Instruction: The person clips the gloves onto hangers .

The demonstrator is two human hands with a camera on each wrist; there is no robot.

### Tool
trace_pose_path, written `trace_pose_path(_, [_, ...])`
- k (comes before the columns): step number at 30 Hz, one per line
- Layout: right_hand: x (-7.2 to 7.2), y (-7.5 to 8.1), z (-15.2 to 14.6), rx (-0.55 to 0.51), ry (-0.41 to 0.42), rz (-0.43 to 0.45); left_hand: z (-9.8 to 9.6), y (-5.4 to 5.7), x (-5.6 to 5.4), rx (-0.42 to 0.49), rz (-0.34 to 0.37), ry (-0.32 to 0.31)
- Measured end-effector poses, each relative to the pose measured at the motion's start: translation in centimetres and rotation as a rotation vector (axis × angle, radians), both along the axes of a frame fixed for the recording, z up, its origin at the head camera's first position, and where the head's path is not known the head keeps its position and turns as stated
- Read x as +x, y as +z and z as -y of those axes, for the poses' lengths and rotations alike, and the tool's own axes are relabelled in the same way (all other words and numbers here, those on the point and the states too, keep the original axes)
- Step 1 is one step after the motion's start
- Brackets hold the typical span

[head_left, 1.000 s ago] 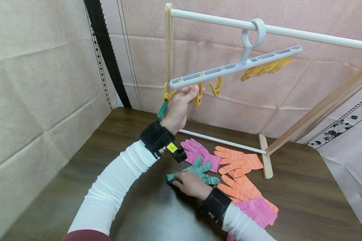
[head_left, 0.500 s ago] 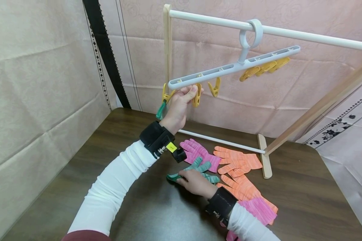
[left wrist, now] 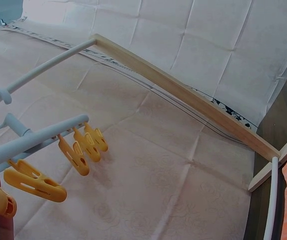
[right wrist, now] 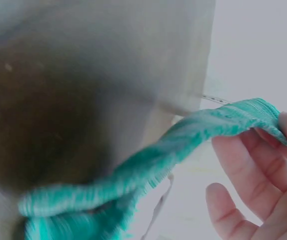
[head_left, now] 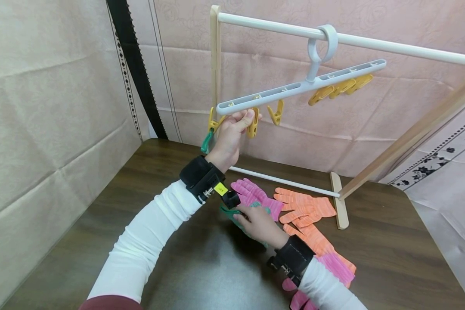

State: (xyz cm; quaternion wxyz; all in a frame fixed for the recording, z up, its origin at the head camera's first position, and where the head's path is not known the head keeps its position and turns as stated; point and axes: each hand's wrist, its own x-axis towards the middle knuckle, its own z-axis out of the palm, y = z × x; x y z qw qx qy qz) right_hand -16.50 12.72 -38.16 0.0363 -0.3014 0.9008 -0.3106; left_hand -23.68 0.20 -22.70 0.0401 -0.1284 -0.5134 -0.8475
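My left hand (head_left: 228, 137) is raised to the pale blue hanger (head_left: 263, 95) and grips a yellow clothespin (head_left: 253, 124) under its left half. At the hanger's left end, another yellow clothespin (head_left: 214, 122) bears a green thing (head_left: 207, 142), mostly hidden behind the hand. Low over the table, my right hand (head_left: 264, 226) pinches the edge of a green striped glove (right wrist: 183, 137) between thumb and fingers. In the right wrist view the glove hangs folded and slack from the fingertips; in the head view the hand covers much of it.
A white rod (head_left: 271, 26) on wooden posts carries the hanger. More yellow clothespins (head_left: 340, 88) hang from its right half. Pink gloves (head_left: 252, 191) and orange gloves (head_left: 304, 204) lie on the dark wooden table (head_left: 170, 262), by the rack's wooden foot (head_left: 340, 206).
My right hand has lifted the green glove off the table by its edge and moved slightly up and right with it. The left hand keeps its grip on the clothespin.
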Motion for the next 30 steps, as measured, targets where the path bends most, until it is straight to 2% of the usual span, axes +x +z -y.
trace_pose_path(7, [-0.6, 1.6, -0.4, -0.028, -0.047, -0.082, 0.1, 0.0, -0.1, -0.001, 0.005, 0.002])
trace_pose_path(16, [-0.8, 2.6, -0.8, -0.061, -0.096, -0.085, 0.1, 0.0, -0.1, 0.001, 0.005, 0.006])
trace_pose_path(21, [-0.8, 3.1, -1.0, -0.109, -0.099, -0.087, 0.1, 0.0, -0.1, 0.009, 0.0, 0.001])
trace_pose_path(26, [-0.9, 3.4, -1.0, -0.123, -0.103, -0.117, 0.1, 0.0, -0.1, 0.014, 0.004, 0.008])
trace_pose_path(30, [-0.9, 3.6, -1.1, -0.127, -0.124, -0.104, 0.1, 0.0, -0.1, 0.011, 0.005, 0.006])
